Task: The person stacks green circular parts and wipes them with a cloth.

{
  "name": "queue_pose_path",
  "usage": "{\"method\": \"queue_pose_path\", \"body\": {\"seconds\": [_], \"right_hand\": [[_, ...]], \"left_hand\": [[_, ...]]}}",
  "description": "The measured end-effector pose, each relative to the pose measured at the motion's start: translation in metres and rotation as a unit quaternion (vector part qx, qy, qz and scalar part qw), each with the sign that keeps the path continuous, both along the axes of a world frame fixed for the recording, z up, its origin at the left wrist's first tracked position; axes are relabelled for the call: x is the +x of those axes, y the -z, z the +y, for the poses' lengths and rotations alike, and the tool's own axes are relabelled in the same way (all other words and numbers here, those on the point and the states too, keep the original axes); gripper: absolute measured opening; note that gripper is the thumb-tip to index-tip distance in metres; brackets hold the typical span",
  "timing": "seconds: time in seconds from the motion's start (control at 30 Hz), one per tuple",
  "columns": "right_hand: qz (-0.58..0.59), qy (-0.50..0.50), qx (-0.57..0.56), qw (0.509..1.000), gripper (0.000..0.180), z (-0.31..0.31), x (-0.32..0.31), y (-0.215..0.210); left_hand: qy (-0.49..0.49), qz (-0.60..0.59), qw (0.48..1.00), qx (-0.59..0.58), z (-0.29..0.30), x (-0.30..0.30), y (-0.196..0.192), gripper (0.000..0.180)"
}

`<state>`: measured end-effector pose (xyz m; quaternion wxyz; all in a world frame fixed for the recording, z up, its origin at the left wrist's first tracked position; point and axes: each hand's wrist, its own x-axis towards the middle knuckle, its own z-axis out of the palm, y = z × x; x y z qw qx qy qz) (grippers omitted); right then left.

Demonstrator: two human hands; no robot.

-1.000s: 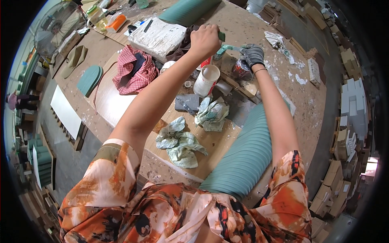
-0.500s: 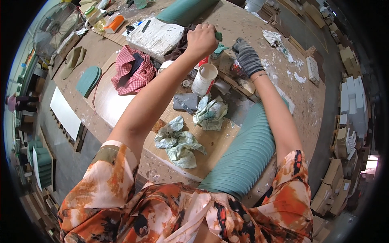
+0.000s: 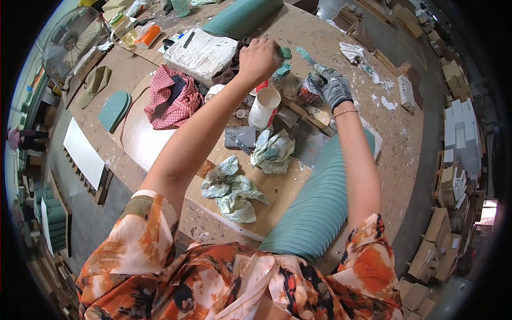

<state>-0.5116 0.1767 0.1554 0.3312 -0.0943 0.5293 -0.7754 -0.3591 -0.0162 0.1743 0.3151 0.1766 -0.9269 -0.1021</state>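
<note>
The left hand (image 3: 260, 60) was bare and clenched around a small teal-smeared piece (image 3: 284, 53), held up above the far part of the table (image 3: 341, 32); what the piece was could not be told. The right hand (image 3: 335, 88), in a grey glove smeared with teal, was closed on a small paint-stained can (image 3: 309, 92), which sat close to the table top just right of the left hand.

Below the left wrist stood a white cup (image 3: 264, 108), open end up, with a small red object touching its far side. Nearer the person lay a grey block (image 3: 240, 137), then a crumpled teal-stained rag (image 3: 273, 151) just beside it, and a second crumpled rag (image 3: 232, 189) on a bare wooden board (image 3: 277, 192). A long ribbed teal panel (image 3: 320, 202) ran from the person's lap toward the gloved forearm, lying under that arm. A similar ribbed teal panel (image 3: 242, 17) lay at the far edge.

To the left were a red checked cloth (image 3: 173, 96), a wrapped whitish bundle (image 3: 200, 52), a flat teal shape (image 3: 113, 109) and an orange tool (image 3: 148, 35). A fan (image 3: 69, 37) stood off the far left corner. White scraps (image 3: 360, 56) were scattered on the right.
</note>
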Motion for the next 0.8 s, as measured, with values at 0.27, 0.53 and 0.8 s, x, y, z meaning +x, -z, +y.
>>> {"method": "queue_pose_path", "body": {"seconds": [0.27, 0.53, 0.8], "right_hand": [[-0.011, 0.014, -0.025, 1.000, 0.010, -0.023, 0.044, 0.010], [0.001, 0.051, -0.008, 0.999, 0.011, -0.027, 0.051, 0.012], [0.037, 0.073, 0.021, 0.996, 0.011, -0.033, 0.060, 0.011]], "left_hand": [[0.006, -0.021, 0.999, 0.037, -0.006, 0.004, -0.002, 0.034], [0.021, -0.024, 0.997, 0.065, -0.005, 0.007, -0.004, 0.037], [0.021, -0.045, 0.995, 0.082, -0.006, 0.009, -0.007, 0.038]]}}
